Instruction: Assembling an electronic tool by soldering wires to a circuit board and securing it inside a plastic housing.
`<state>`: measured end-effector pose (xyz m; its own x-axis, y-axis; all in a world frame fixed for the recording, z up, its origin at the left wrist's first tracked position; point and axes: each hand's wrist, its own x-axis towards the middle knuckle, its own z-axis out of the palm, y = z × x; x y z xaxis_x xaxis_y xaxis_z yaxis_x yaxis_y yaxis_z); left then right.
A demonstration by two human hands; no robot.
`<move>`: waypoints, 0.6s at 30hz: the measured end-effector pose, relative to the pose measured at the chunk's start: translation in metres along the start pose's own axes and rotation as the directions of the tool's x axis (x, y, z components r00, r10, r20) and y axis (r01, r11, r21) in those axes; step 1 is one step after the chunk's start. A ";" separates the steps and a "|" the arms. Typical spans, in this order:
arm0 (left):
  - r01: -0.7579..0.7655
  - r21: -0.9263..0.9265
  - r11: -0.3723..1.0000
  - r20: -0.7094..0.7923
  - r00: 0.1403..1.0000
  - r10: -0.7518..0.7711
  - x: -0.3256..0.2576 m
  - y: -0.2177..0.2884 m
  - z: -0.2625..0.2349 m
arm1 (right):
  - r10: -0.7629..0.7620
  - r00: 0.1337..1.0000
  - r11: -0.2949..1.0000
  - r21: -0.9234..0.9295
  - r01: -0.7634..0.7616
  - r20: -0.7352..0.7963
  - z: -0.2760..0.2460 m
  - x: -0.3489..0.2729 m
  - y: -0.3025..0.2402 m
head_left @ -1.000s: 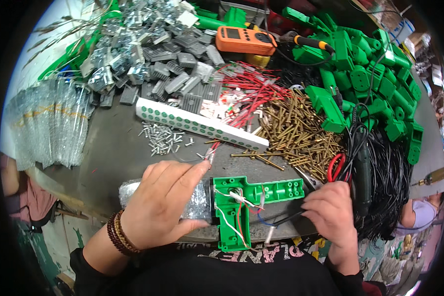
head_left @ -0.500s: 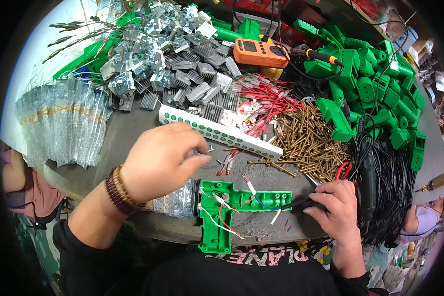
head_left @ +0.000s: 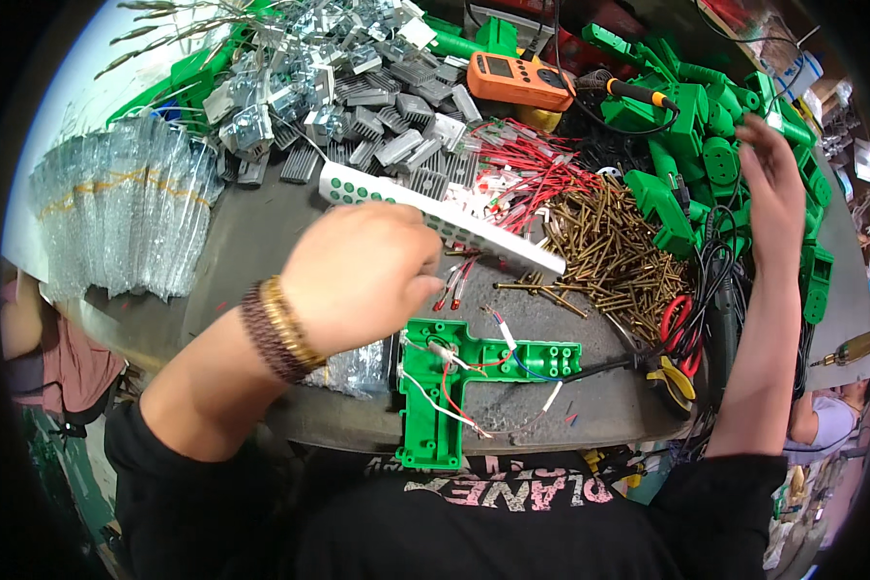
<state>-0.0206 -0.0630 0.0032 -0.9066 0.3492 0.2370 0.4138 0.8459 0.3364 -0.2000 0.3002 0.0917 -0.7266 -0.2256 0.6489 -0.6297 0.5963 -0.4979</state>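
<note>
Clear plastic packets (head_left: 116, 217) far left; left hand (head_left: 362, 271) fingers curled, contents unclear, right hand (head_left: 773, 188) open over green housings (head_left: 706, 145).

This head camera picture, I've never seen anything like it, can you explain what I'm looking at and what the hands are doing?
A person wears a wide fisheye camera on the head, looking down at their own two bare hands, so straight edges bend near the rim. The left hand, with a beaded bracelet, hovers closed over the grey table; whether it holds anything is hidden. The right hand reaches open into a heap of green plastic parts. In front lies a green pistol-shaped shell with loose wires inside. Around it are brass screws, red wires, metal heat sinks, an orange meter and clear bags.
</note>
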 end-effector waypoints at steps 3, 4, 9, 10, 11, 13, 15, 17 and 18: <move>-0.144 -0.109 0.984 -0.177 0.977 0.123 -0.019 -0.005 -0.019 | 0.081 0.992 0.992 -0.108 -0.071 0.092 0.027 0.035 0.022; -0.142 -0.109 0.984 -0.177 0.977 0.121 -0.027 -0.003 -0.019 | 0.072 0.983 0.997 -0.042 -0.066 0.166 0.042 0.041 0.027; -0.163 -0.335 0.928 -0.361 0.932 0.033 -0.075 0.021 -0.026 | 0.082 0.968 0.988 -0.149 -0.048 0.236 0.094 0.048 0.020; -0.155 -0.348 0.925 -0.408 0.913 -0.001 -0.078 0.026 -0.024 | 0.076 0.969 0.988 -0.146 -0.042 0.234 0.096 0.053 0.028; -0.159 -0.351 0.923 -0.409 0.913 0.002 -0.082 0.029 -0.025 | 0.015 0.974 1.000 0.015 -0.019 0.228 0.097 0.057 0.042; -0.106 -0.362 0.926 -0.308 0.951 -0.012 -0.088 0.028 -0.029 | 0.014 0.993 0.995 0.092 -0.025 0.114 0.089 0.050 0.028; -0.109 -0.360 0.926 -0.363 0.931 -0.031 -0.090 0.036 -0.029 | -0.160 0.986 0.934 0.316 0.168 -0.051 0.074 0.031 -0.006; -0.144 -0.465 0.873 -0.287 0.958 0.005 -0.094 0.041 -0.029 | -0.127 0.988 0.908 0.390 0.150 -0.085 0.051 0.006 -0.049; -0.172 -0.503 0.847 -0.297 0.955 0.017 -0.095 0.046 -0.021 | -0.153 0.958 0.824 0.504 0.259 -0.242 0.040 -0.011 -0.062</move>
<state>0.0862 -0.0652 0.0154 -0.8337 0.2277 0.5030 0.5480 0.4538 0.7027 -0.1636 0.2345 0.0921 -0.5332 -0.1211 0.8373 -0.8456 0.0451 -0.5320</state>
